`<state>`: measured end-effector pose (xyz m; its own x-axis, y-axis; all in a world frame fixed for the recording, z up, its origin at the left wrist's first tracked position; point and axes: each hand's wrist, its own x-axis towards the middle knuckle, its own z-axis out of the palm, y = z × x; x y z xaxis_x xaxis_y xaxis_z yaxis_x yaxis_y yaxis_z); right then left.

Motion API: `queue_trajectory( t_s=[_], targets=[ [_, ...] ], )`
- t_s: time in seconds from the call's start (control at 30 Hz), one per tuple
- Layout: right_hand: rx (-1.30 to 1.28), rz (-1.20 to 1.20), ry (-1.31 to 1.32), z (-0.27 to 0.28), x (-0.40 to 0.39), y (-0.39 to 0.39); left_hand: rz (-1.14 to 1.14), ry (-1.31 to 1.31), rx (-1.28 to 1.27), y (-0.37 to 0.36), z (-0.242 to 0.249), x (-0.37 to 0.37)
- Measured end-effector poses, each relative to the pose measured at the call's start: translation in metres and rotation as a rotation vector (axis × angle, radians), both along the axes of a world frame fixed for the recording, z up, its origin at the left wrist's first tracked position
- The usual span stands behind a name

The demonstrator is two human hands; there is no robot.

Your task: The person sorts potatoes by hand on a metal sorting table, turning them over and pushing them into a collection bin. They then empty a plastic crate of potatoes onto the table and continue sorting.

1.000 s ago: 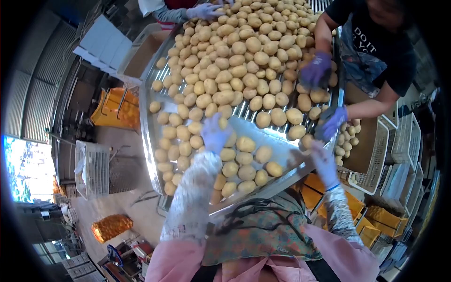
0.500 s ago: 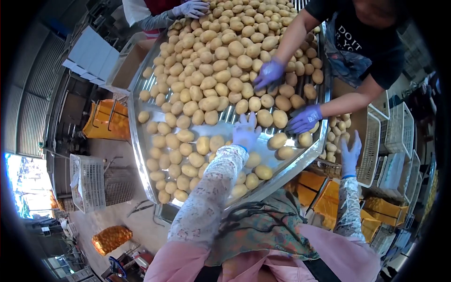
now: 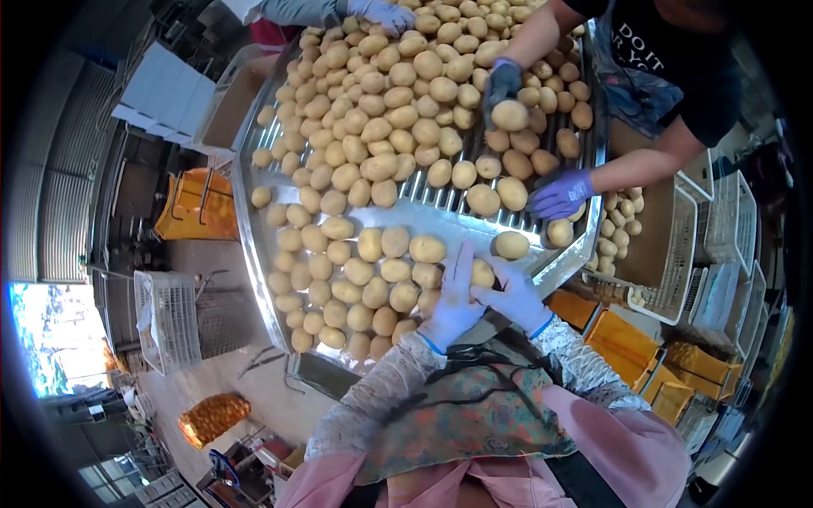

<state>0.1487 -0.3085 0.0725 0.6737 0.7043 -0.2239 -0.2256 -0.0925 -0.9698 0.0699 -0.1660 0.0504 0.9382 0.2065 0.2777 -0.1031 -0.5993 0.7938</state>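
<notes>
Pale yellow potatoes point(image 3: 377, 292) cover much of the metal sorting table point(image 3: 421, 218). Near the table's front edge, my gloved left hand point(image 3: 455, 306) has its fingers stretched forward beside the loose potatoes. Close to it, my gloved right hand point(image 3: 515, 298) curls its fingers and thumb around a single potato point(image 3: 483, 273), which sits between my two hands. Part of that potato is hidden by my fingers. Another potato point(image 3: 511, 245) lies just beyond my right hand, and one more point(image 3: 428, 249) is left of my left fingertips.
Across on the right, a co-worker's dark-palmed glove point(image 3: 503, 85) holds a potato; their purple glove point(image 3: 561, 195) rests by the rollers. Another person's glove point(image 3: 383, 13) reaches the far pile. White plastic crates point(image 3: 732, 224) stand right; an orange mesh sack point(image 3: 213, 419) lies on the floor left.
My right hand has come from outside the table's right side onto its front edge and taken a potato. My left hand has drawn back toward me. The co-worker's far hand has lifted a potato.
</notes>
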Motion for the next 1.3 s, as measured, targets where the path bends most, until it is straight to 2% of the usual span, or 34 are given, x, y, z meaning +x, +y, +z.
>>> queue_trajectory(
  t_s=[0.03, 0.07, 0.13, 0.27, 0.37, 0.43, 0.57, 0.63, 0.67, 0.7, 0.77, 0.8, 0.83, 0.9, 0.97, 1.1, 1.17, 1.2, 1.27, 1.3],
  targets=[
    [-0.085, 0.051, -0.197, 0.001, -0.002, 0.001, 0.051, 0.044, 0.038, -0.002, 0.001, -0.005],
    [-0.089, 0.066, -0.200, 0.005, -0.004, 0.001, 0.064, 0.042, 0.032, -0.003, -0.003, -0.009],
    [-0.082, 0.074, -0.074, 0.017, -0.009, 0.002, 0.029, 0.072, -0.155, -0.003, -0.008, -0.015],
    [-0.068, 0.041, -0.055, 0.020, -0.008, -0.001, -0.041, 0.179, -0.256, 0.002, -0.003, -0.026],
    [-0.162, 0.031, -0.115, 0.020, -0.011, -0.005, -0.081, 0.131, -0.146, 0.004, -0.001, -0.026],
    [-0.190, -0.006, -0.041, 0.018, -0.016, -0.007, -0.095, 0.111, -0.053, 0.004, 0.002, -0.028],
    [-0.241, -0.097, -0.100, 0.000, -0.018, -0.015, -0.093, 0.106, -0.033, -0.003, 0.011, -0.029],
    [-0.281, -0.013, -0.417, -0.011, -0.008, -0.020, -0.145, 0.113, 0.005, -0.013, 0.020, -0.032],
    [-0.270, 0.006, -0.487, -0.012, -0.009, -0.028, -0.146, 0.112, 0.008, -0.013, 0.017, -0.033],
    [-0.269, 0.002, -0.488, -0.011, -0.010, -0.030, -0.105, 0.085, 0.024, -0.013, 0.015, -0.032],
    [-0.080, 0.020, -0.448, -0.008, -0.009, -0.035, -0.059, 0.053, 0.033, -0.013, 0.011, -0.033],
    [-0.083, 0.025, -0.450, 0.004, -0.009, -0.037, -0.082, 0.160, 0.055, -0.009, 0.015, -0.032],
    [-0.146, 0.083, -0.483, 0.024, -0.010, -0.037, -0.103, 0.269, 0.078, -0.008, 0.020, -0.032],
    [-0.204, 0.136, -0.513, 0.044, -0.012, -0.035, -0.121, 0.321, 0.152, -0.009, 0.034, -0.032],
    [-0.615, 0.381, -0.688, 0.051, -0.008, -0.031, -0.148, 0.367, 0.230, -0.009, 0.041, -0.032],
    [-0.557, 0.442, -0.752, 0.041, -0.007, -0.033, -0.172, 0.410, 0.331, -0.013, 0.041, -0.040],
    [-0.332, 0.476, -0.743, 0.024, -0.013, -0.033, -0.160, 0.416, 0.370, -0.012, 0.035, -0.042],
    [-0.330, 0.481, -0.744, 0.025, -0.021, -0.030, -0.122, 0.446, 0.324, -0.013, 0.032, -0.042],
    [-0.390, 0.310, -1.013, 0.029, -0.035, -0.023, -0.074, 0.478, 0.272, -0.015, 0.027, -0.045],
    [-0.385, 0.312, -1.011, 0.032, -0.036, -0.024, -0.063, 0.449, 0.228, -0.014, 0.030, -0.047]
  ],
)
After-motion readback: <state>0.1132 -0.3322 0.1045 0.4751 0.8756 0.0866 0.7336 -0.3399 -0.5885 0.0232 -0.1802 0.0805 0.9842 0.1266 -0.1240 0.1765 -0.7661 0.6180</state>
